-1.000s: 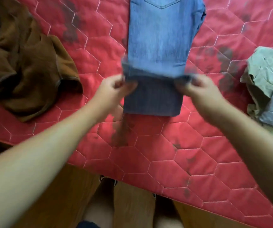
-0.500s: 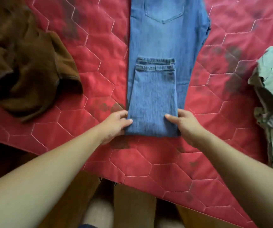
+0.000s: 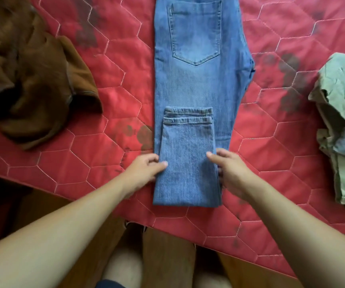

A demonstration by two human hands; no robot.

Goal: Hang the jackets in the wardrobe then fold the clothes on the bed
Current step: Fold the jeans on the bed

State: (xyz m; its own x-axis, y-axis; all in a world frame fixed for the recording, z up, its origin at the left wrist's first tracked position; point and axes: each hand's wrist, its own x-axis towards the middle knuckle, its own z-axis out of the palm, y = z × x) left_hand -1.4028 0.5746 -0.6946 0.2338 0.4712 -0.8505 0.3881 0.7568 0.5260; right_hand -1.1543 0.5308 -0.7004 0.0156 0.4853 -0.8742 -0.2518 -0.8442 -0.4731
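Pinches the folded jeans (image 3: 188, 173) at both side edges: left hand (image 3: 144, 171) with fingers (image 3: 150, 157) curled against the denim and thumb on top, right hand (image 3: 232, 175) likewise. Lies lengthwise between the hands on the red quilted bed (image 3: 105, 159), cuffs (image 3: 188, 117) flat below the back pocket (image 3: 195, 32). Flanked by a brown garment (image 3: 32, 80) left and a green pile (image 3: 337, 84) right. Cuffs held lifted a second ago, now laid down.
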